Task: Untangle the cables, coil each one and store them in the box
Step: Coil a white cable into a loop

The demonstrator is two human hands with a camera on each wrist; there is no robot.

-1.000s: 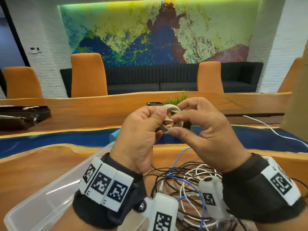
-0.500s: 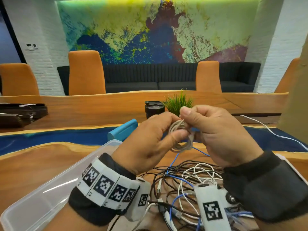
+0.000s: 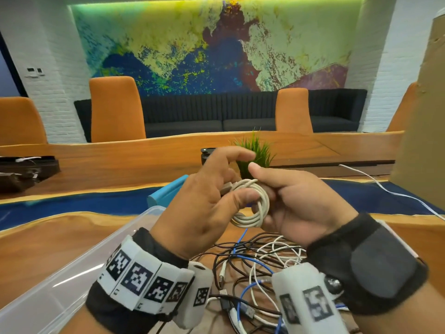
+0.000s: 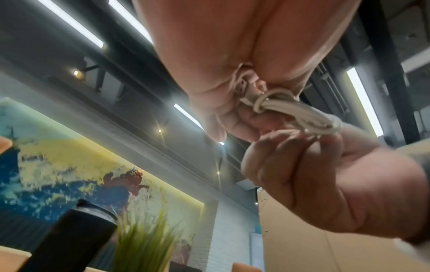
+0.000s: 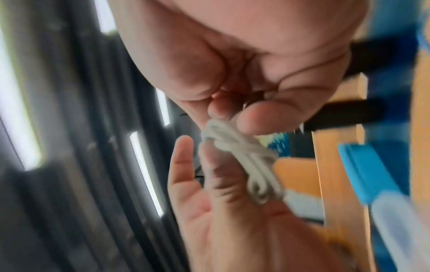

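While both hands were raised above the desk [image 3: 43, 247], a small coil of off-white cable [image 3: 252, 203] sat between them, well clear of the surface. The left hand [image 3: 204, 203] pinched the coil's near side, its thumb [image 3: 240, 197] pressed on the loops and a plug end of the cable tucked against its fingers, while its index finger stuck out straight above. The right hand [image 3: 298, 208] cupped the coil from the far side, fingers curled round the loops and thumb lying along the top. From the left wrist view the cable [image 4: 300, 116] showed as a flattened bundle with one turn wrapped around its end, held between the two hands. The right wrist view was blurred but showed the same bundle [image 5: 244, 165] squeezed between fingertips. Below the hands, a tangle of black, white and blue cables [image 3: 250, 268] lay on the desk. A clear plastic box [image 3: 60, 285] stood to the left of that tangle, beside the left wrist.
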